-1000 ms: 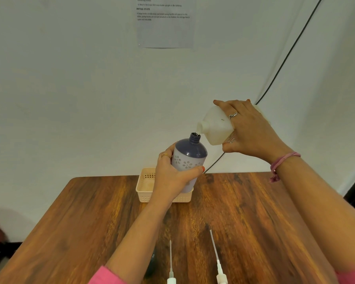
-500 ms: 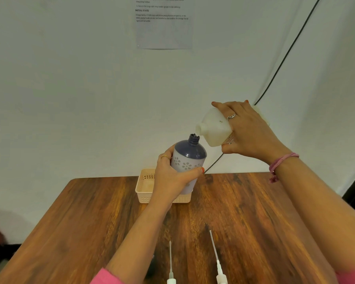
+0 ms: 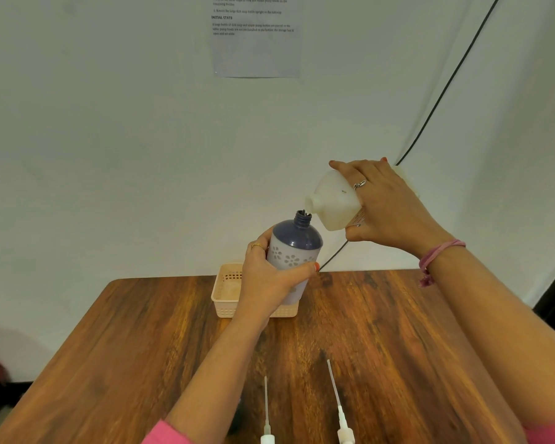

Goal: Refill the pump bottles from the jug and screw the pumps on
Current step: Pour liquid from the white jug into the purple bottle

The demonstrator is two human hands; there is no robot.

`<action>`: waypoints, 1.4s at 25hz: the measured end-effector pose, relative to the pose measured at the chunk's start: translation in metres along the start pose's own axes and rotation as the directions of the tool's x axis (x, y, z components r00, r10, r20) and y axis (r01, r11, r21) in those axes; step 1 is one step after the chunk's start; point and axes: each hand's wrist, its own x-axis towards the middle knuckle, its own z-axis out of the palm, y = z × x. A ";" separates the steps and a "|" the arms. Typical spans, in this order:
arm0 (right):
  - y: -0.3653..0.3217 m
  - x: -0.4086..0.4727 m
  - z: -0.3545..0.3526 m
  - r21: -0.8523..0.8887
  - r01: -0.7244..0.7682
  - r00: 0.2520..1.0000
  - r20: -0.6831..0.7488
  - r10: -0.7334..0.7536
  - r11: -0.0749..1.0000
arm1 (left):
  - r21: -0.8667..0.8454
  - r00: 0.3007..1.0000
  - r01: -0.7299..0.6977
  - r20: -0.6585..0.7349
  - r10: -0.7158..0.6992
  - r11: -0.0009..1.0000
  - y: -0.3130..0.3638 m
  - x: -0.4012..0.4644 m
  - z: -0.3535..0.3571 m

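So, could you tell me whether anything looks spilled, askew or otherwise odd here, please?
Nothing stands out. The left hand holds the purple flower-patterned bottle tilted under the spout of the translucent white jug in the right hand. No spill shows on the wooden table.

Single head view, wide-angle, looking forward and down over table (image 3: 382, 331), wall (image 3: 109, 139) filling upper frame, hands close.

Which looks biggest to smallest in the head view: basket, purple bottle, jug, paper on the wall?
1. Paper on the wall, though cut off at the top.
2. Basket, partly hidden.
3. Purple bottle and jug: look alike, hands cover both.
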 end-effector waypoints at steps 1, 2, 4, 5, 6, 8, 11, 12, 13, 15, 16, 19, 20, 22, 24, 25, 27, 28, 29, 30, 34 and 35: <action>0.000 0.000 0.000 -0.003 0.002 1.000 0.001 -0.002 1.000 | -0.001 1.000 -0.003 0.000 0.003 1.000 0.000 0.000 0.000; 0.000 0.000 0.000 -0.003 0.002 1.000 0.000 -0.002 1.000 | -0.006 1.000 -0.006 -0.001 0.006 1.000 0.000 0.000 0.000; 0.000 0.000 0.000 -0.003 0.001 1.000 -0.002 -0.001 1.000 | -0.016 1.000 -0.009 0.000 0.009 1.000 0.000 -0.001 0.000; 0.000 0.000 0.000 -0.005 0.002 1.000 -0.002 -0.002 1.000 | -0.019 1.000 -0.007 -0.001 0.007 1.000 -0.001 -0.001 0.000; 0.000 0.000 -0.001 -0.008 0.004 1.000 -0.001 -0.004 1.000 | -0.020 1.000 -0.005 -0.003 0.005 1.000 -0.001 -0.002 0.000; -0.001 -0.001 -0.002 -0.015 0.008 1.000 -0.001 -0.008 1.000 | -0.018 1.000 -0.002 -0.006 0.002 1.000 -0.002 -0.002 0.000; -0.001 -0.001 -0.002 -0.018 0.010 1.000 0.002 -0.010 1.000 | -0.021 1.000 -0.002 -0.008 0.002 1.000 -0.002 -0.002 0.000; -0.001 -0.001 -0.001 -0.021 0.013 1.000 0.002 -0.013 1.000 | -0.021 1.000 -0.003 -0.009 0.003 1.000 -0.002 -0.002 0.000; -0.001 -0.001 -0.001 -0.023 0.016 1.000 0.000 -0.016 1.000 | -0.019 1.000 -0.005 -0.009 0.005 1.000 -0.002 -0.002 0.000; -0.001 -0.001 -0.001 -0.022 0.016 1.000 0.001 -0.016 1.000 | -0.019 1.000 -0.009 -0.012 0.009 1.000 -0.002 -0.002 0.000; -0.001 -0.001 -0.001 -0.020 0.016 1.000 0.002 -0.016 1.000 | -0.020 1.000 -0.009 -0.012 0.009 1.000 -0.003 -0.003 0.000; -0.002 -0.001 -0.001 -0.019 0.018 1.000 -0.001 -0.018 1.000 | -0.021 1.000 -0.006 -0.013 0.006 1.000 -0.003 -0.003 -0.001; -0.002 -0.001 -0.002 -0.015 0.020 1.000 -0.002 -0.020 1.000 | -0.019 1.000 -0.006 -0.014 0.005 1.000 -0.003 -0.003 -0.001; -0.002 -0.002 -0.002 -0.008 0.021 1.000 -0.002 -0.021 1.000 | -0.016 1.000 -0.008 -0.016 0.008 1.000 -0.002 -0.004 0.000; -0.002 -0.002 -0.002 -0.011 0.022 1.000 -0.003 -0.022 1.000 | -0.019 1.000 -0.006 -0.015 0.006 1.000 -0.002 -0.004 0.000; -0.002 -0.002 -0.002 -0.014 0.023 1.000 -0.006 -0.023 1.000 | -0.017 1.000 -0.004 -0.016 0.004 1.000 -0.002 -0.004 0.000; -0.002 -0.002 -0.002 -0.016 0.025 1.000 -0.009 -0.025 1.000 | -0.015 1.000 0.001 -0.020 -0.001 1.000 -0.002 -0.004 0.000; -0.002 -0.002 -0.001 -0.015 0.026 1.000 -0.009 -0.026 1.000 | -0.014 1.000 0.001 -0.021 -0.001 1.000 -0.002 -0.004 0.000; -0.003 -0.002 -0.001 -0.013 0.027 1.000 -0.008 -0.027 1.000 | -0.012 1.000 -0.001 -0.021 0.000 1.000 -0.002 -0.004 0.000; -0.003 -0.002 -0.001 -0.011 0.028 1.000 -0.007 -0.028 1.000 | -0.012 1.000 -0.002 -0.021 0.002 1.000 -0.002 -0.005 0.000; -0.003 -0.003 0.001 -0.013 0.027 1.000 -0.007 -0.028 1.000 | -0.023 1.000 -0.002 -0.026 0.001 1.000 -0.002 -0.005 0.001; -0.003 -0.003 0.001 -0.012 0.025 1.000 -0.005 -0.025 1.000 | -0.019 1.000 -0.002 -0.028 0.002 1.000 -0.002 -0.005 0.001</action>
